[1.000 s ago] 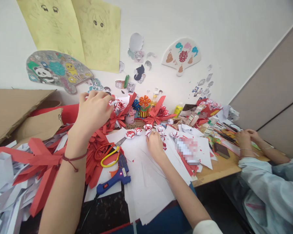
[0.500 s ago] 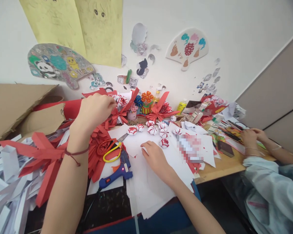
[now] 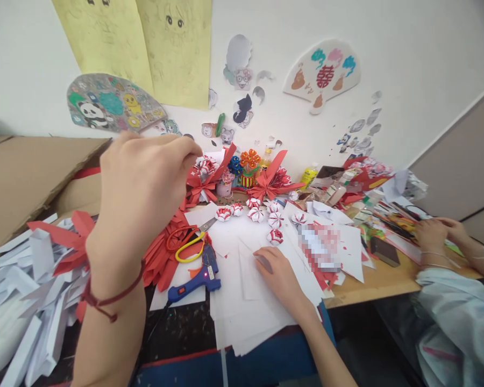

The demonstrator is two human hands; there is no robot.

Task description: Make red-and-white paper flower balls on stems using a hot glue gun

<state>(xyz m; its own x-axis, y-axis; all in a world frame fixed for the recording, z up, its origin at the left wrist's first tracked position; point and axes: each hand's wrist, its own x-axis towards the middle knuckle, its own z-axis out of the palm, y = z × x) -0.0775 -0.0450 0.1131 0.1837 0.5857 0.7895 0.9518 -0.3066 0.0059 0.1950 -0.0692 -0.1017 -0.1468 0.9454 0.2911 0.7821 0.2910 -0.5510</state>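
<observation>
My left hand is raised above the table, thumb and fingertips pinched together. What sits in the pinch, if anything, I cannot make out. A dark red cord bracelet circles that wrist. My right hand rests low over white paper sheets, fingers loosely curved with the thumb apart. Beside its fingertips lies a folded white paper strip. Left of the sheets are a blue glue gun, its light lit, and scissors with red and yellow handles. Several red-and-white paper balls sit behind my right hand.
Folded white strips and red strips are heaped on the left near cardboard. Red paper flowers stand at the back wall. On the right, a co-worker's hands are over a cluttered wooden table.
My left hand has come closer to the camera and looks larger. My right hand has slid right, exposing more of the folded white strip. The view has shifted slightly left.
</observation>
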